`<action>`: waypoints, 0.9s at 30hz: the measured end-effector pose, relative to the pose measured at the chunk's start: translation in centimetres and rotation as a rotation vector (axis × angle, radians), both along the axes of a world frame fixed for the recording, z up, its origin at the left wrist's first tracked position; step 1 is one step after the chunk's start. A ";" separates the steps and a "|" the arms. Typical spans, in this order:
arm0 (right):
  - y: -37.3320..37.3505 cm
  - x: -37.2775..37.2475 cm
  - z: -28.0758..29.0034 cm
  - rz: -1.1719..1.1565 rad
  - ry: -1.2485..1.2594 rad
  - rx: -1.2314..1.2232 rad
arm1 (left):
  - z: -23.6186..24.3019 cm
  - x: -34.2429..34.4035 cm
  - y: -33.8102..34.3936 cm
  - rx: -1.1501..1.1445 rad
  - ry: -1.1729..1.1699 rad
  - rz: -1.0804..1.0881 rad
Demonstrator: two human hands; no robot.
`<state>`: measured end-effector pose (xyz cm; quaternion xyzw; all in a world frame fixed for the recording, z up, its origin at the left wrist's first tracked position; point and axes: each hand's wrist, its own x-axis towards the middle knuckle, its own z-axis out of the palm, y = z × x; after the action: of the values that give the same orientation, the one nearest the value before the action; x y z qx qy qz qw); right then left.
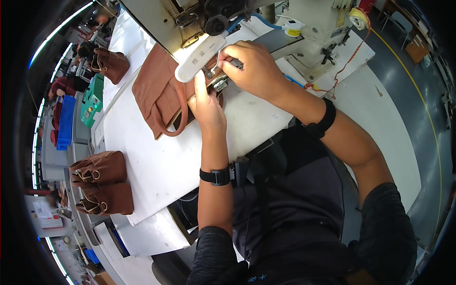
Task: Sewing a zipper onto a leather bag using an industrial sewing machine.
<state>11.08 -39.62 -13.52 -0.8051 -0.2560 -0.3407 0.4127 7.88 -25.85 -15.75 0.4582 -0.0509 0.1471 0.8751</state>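
Observation:
A brown bag [152, 85] with a looped handle lies under the sewing machine [161, 21], beside a white oblong lamp [194, 61]. My left hand [209, 107] grips the bag's zipper edge [191, 98], thumb up near the presser foot. Just right of the lamp, my right hand [249, 71] has thumb and index finger pinched at a thin metal part by the needle area. What exactly those fingers hold is too small to make out. Metal fittings [220, 83] sit between my two hands, partly covering the bag's edge.
Brown bags [104, 190] stand at the white table's [156, 166] left front, another [109, 66] farther back. A small bottle [293, 28] and red-orange cord [339, 76] are by the machine. A green case [90, 107], blue bins [64, 123] and co-workers [66, 83] appear beyond the left edge.

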 end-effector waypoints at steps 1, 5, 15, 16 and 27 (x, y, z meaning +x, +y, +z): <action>-0.1 0.1 0.0 0.044 0.059 0.062 | 0.0 0.0 0.0 0.002 0.029 0.008; -0.5 0.2 0.1 0.108 0.121 0.074 | -0.4 0.2 0.2 -0.010 0.052 0.020; -1.7 -1.1 -0.6 -0.009 -0.052 -0.016 | 0.0 2.8 3.1 0.213 0.110 0.218; -2.1 -1.4 -0.7 -0.016 -0.080 -0.042 | 0.1 2.6 3.4 0.257 0.127 0.233; -1.6 1.1 -0.2 -0.025 -0.006 -0.150 | 3.5 4.6 2.6 0.395 0.216 0.146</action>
<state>12.17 -41.26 -13.68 -0.8359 -0.2721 -0.3279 0.3460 12.47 -23.24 -12.26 0.6360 0.0486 0.1471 0.7559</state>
